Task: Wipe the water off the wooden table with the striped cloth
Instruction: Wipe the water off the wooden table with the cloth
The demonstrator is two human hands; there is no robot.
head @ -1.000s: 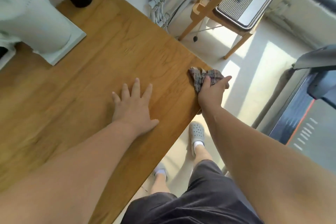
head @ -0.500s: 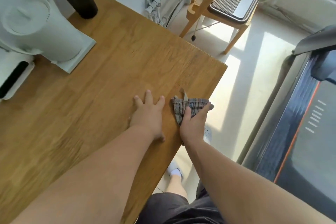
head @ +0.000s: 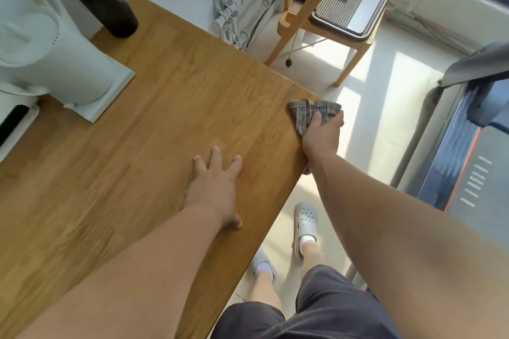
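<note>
Cloth bunched at table far corner, 2 o'clock of view | right hand clenched on cloth | left hand flat, fingers spread, bracing | water not discernible | advise: press flat, overlap strokes, run along edge

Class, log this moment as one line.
right hand: pressing striped cloth | place: wooden table corner | left hand: flat

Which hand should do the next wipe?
The right hand. It grips the striped cloth at the table corner. The left hand lies flat and empty.
</note>
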